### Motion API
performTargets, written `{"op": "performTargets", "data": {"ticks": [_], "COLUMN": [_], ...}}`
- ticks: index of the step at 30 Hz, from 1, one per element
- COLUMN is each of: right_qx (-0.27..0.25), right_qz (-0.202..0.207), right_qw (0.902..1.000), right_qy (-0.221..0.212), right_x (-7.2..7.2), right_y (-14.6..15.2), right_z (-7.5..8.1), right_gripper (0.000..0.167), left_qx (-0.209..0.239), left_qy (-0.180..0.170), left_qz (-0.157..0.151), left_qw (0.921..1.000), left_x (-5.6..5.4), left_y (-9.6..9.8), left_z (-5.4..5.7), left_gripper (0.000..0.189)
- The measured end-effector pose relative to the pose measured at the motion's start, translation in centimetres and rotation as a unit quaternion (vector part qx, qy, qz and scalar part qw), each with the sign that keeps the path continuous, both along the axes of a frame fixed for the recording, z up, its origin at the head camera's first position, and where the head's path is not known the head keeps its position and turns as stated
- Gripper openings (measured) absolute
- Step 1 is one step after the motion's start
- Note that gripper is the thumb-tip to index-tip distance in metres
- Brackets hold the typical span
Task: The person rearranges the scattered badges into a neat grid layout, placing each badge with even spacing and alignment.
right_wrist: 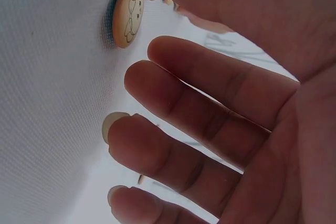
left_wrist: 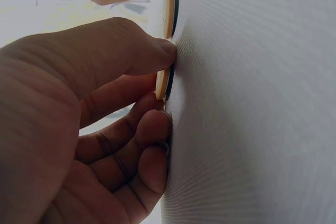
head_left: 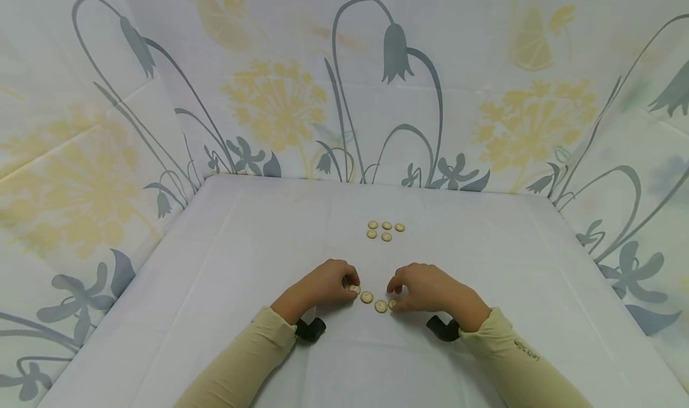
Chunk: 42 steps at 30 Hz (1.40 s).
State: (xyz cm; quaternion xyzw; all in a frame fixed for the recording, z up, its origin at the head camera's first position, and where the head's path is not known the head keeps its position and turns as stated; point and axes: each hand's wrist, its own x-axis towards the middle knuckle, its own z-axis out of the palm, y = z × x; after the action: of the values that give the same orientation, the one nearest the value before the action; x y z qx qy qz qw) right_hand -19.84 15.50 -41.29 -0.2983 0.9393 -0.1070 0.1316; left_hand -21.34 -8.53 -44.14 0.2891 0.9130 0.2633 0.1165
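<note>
On the white cloth tabletop, the left hand pinches a round pale-wooden disc left of three matching discs, beside which the right hand holds its fingers apart, where a careless sweep could knock one askew

The discs look like smooth wood, the tablecloth matt, finely woven fabric.

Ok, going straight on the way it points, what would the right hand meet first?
Probably the nearest tan disc, rightmost of the lower four in the head view, beside the right hand; whether they already touch is unclear.
</note>
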Motion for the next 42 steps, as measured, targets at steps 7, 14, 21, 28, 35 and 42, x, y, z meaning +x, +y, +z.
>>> {"op": "performTargets", "data": {"ticks": [7, 14, 21, 28, 35, 42], "right_qx": [0.0, 0.002, 0.002, -0.001, -0.002, -0.004], "right_qz": [0.008, 0.023, 0.025, 0.034, 0.046, 0.035], "right_qw": [1.0, 0.9996, 0.9995, 0.9991, 0.9982, 0.999], "right_qy": [-0.002, 0.013, 0.016, 0.026, 0.038, 0.028], "right_x": [0.21, 0.47, 0.59, 0.65, 0.58, 0.33], "right_y": [0.02, 0.0, -0.11, -0.03, 0.01, -0.03], "right_z": [-0.22, -0.27, -0.19, -0.16, -0.23, -0.05], "right_gripper": [0.022, 0.019, 0.017, 0.015, 0.014, 0.013], "left_qx": [0.0, -0.003, -0.004, -0.003, -0.003, -0.002], "left_qy": [-0.005, -0.001, -0.002, 0.0, -0.002, -0.005], "left_qz": [0.003, 0.002, 0.004, 0.003, 0.006, 0.006], "left_qw": [1.0, 1.0, 1.0, 1.0, 1.0, 1.0], "left_x": [0.17, 0.2, 0.16, 0.03, 0.01, 0.0], "left_y": [0.0, 0.0, 0.09, 0.14, 0.04, 0.02], "left_z": [0.22, 0.16, 0.09, -0.02, 0.0, -0.01], "left_gripper": [0.01, 0.01, 0.01, 0.011, 0.01, 0.01]}}
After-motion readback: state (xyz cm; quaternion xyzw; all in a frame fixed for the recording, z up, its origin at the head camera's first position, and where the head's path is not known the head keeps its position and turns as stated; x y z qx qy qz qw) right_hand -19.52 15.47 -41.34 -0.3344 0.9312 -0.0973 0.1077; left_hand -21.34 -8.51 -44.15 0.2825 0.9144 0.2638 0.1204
